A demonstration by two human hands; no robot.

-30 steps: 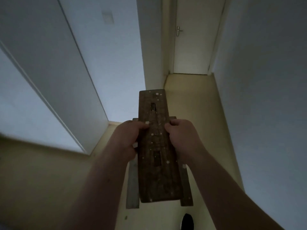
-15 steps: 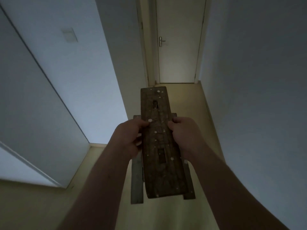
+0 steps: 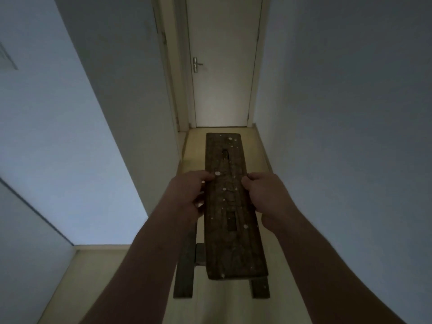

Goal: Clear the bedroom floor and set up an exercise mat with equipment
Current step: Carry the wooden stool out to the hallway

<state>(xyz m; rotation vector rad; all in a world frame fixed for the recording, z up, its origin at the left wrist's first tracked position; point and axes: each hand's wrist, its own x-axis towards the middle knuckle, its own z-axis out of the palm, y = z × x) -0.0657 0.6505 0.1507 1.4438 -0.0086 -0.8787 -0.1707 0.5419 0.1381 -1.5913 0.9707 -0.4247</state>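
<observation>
A: A dim, narrow hallway with plain grey-white walls [image 3: 350,113] on both sides and a pale yellowish floor [image 3: 254,146] running to a closed white door [image 3: 222,66] at the far end. The door has a silver lever handle [image 3: 196,65] on its left edge.

B: And the thing being carried?

A: A long, dark brown wooden bench [image 3: 230,206] with white paint flecks on its top plank. It is held in the air in the middle of the view, lengthwise, with its far end pointing at the door. Two rectangular slots are cut into the plank, one near the far end and one nearer the person.

B: How is it gripped?

A: The left hand [image 3: 187,197] is clamped on the plank's left edge, thumb on top and fingers curled underneath. The right hand [image 3: 261,195] is clamped on the right edge directly opposite, at about the plank's middle. Both bare forearms reach in from the bottom of the frame.

B: Anything below the plank?

A: Two flat dark legs [image 3: 184,277] stick out at the near end, one on each side, above the floor. Whether they touch it cannot be told.
</observation>
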